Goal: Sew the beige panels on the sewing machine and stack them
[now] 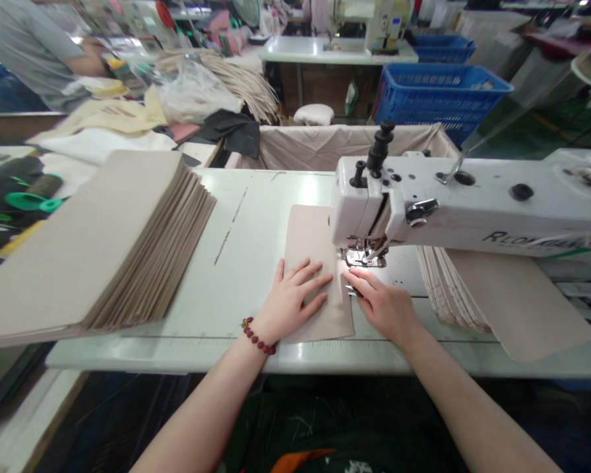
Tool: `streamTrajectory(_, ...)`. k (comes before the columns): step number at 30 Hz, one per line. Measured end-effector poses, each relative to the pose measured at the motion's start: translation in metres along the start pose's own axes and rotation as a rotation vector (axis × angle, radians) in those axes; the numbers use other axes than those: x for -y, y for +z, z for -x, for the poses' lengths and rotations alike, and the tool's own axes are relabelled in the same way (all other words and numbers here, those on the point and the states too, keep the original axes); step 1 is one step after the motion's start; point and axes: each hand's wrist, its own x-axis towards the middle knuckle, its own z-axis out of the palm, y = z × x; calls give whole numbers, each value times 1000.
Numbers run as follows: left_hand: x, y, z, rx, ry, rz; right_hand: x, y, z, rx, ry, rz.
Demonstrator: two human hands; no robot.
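Observation:
A beige panel with rounded corners lies flat on the sewing machine table, its right edge at the presser foot. My left hand rests on the panel with its fingers spread, palm down. Close in front of the presser foot is my right hand, its index finger stretched to the panel's edge. Tucked under its fingers is a pair of thread snips, with the small metal blade tips poking out to the left. The handles are hidden by the hand.
A tall stack of beige panels stands at the left. More panels lie under the arm of the white sewing machine. Behind the table are a cloth-lined bin and a blue basket. A person works at the far left.

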Motion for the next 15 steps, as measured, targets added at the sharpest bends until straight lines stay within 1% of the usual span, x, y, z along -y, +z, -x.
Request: streamTrajectory(15,1,1,0,-13,-2,17,-1,2,1,-9,-8,0)
